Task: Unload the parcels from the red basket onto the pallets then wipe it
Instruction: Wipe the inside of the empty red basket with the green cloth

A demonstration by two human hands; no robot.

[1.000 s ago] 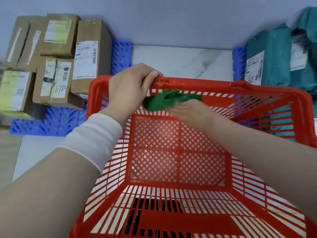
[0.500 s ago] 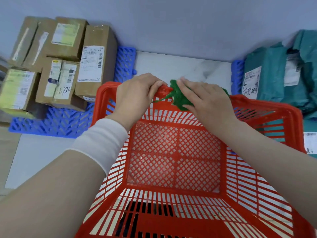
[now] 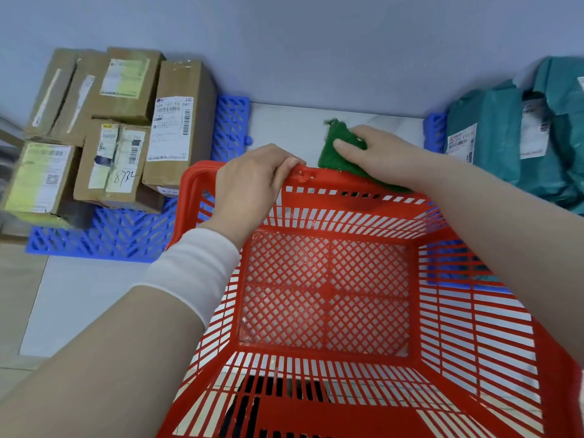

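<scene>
The red basket (image 3: 328, 292) fills the lower middle of the view and holds nothing inside. My left hand (image 3: 249, 181) grips its far rim near the left corner, fingers curled over the edge. My right hand (image 3: 382, 156) holds a green cloth (image 3: 335, 150) against the outside of the far rim, to the right of my left hand. Several brown cardboard parcels (image 3: 120, 128) are stacked on the blue pallet (image 3: 104, 232) at the left. Teal bagged parcels (image 3: 518, 131) lie on a second blue pallet (image 3: 435, 131) at the right.
A grey wall runs along the back. White marble floor (image 3: 284, 124) shows between the two pallets, beyond the basket. A strip of wooden flooring (image 3: 15, 289) lies at the far left.
My right hand with the green cloth rose from inside the basket's far wall, over the rim, to its outer side and shifted right. My left hand kept its grip on the rim.
</scene>
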